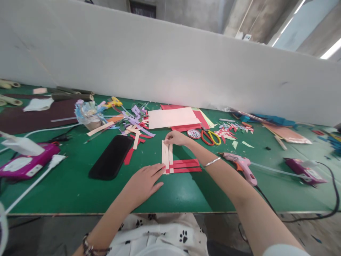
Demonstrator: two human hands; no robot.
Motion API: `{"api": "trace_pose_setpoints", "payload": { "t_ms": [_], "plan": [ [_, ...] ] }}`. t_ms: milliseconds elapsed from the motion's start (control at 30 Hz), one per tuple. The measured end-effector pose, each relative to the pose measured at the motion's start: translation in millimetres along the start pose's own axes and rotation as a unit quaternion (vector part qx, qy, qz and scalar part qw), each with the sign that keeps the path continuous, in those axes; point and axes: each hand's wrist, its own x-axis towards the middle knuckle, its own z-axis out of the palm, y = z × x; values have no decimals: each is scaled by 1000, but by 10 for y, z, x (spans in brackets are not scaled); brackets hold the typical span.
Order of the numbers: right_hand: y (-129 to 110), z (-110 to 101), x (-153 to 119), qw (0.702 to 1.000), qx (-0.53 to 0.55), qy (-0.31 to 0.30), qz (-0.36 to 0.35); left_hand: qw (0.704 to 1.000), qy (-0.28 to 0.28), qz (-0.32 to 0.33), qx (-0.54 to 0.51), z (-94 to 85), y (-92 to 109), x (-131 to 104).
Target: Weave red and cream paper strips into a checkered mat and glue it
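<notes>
Two pale peach paper strips point(165, 154) lie upright on the green table, crossing red strips point(188, 166) that extend to the right. At the crossing the strips look interlaced. My left hand point(144, 183) rests flat with fingers spread, its fingertips on the lower left edge of the crossing. My right hand point(176, 138) pinches the top end of the peach strips, thumb and finger together. A black phone point(111, 157) lies left of my left hand.
Peach sheet point(173, 118) over red paper at the back; scissors point(210, 137) and a tin of pins point(194, 134) beside it. Paper scraps point(135, 121) lie left. A pink glue gun point(241, 164) is right, with its cable. Purple power strips point(26, 161) are at both sides.
</notes>
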Motion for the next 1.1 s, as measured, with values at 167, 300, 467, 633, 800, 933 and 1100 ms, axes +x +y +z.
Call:
{"api": "trace_pose_setpoints", "payload": {
  "t_ms": [167, 300, 467, 633, 800, 933, 1100],
  "plan": [
    [0, -21, 15, 1000, 9, -9, -8, 1000, -12, 14, 14, -36, 14, -47],
    [14, -57, 34, 999, 17, -22, -18, 1000, -10, 14, 15, -26, 7, -49],
    [36, -90, 90, 999, 19, -44, -24, 1000, -10, 19, 22, -15, 0, -44],
    [31, -87, 121, 999, 4, -48, -25, 999, -16, 23, 41, -25, 7, -39],
    [17, -76, 108, 999, -11, -40, -25, 998, -9, 22, 52, -20, 19, -45],
    [-3, -66, 88, 999, -24, -27, -25, 999, -1, 17, 49, -19, 27, -47],
    [-91, -93, 34, 998, -37, -12, -51, 998, -10, 14, 57, -28, 33, -51]
  ]
}}
